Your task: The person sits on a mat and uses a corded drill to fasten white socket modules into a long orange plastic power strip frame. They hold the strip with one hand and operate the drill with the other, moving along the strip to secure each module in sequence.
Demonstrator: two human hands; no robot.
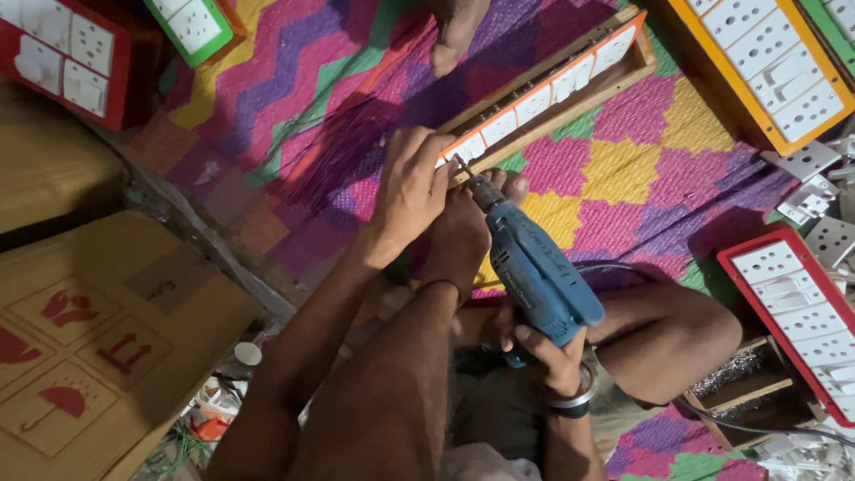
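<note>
My right hand (545, 354) grips the handle of a blue electric drill (534, 267), which points up and left. Its bit meets the near corner of a long wooden switch board (552, 89) with an orange face and white switches, lying on a bright zigzag mat (623, 169). My left hand (410, 191) is pinched around the bit's tip at that corner; whether a screw sits between the fingers is too small to tell. My foot (459, 236) rests just below the left hand, against the board's end.
Cardboard boxes (107, 330) lie at the left. Finished switch boards lie around: red (62, 53), green (191, 27), yellow-orange (766, 67), red (793, 312). Loose white switch plates (815, 200) are piled at right. Another foot (456, 31) shows at the top.
</note>
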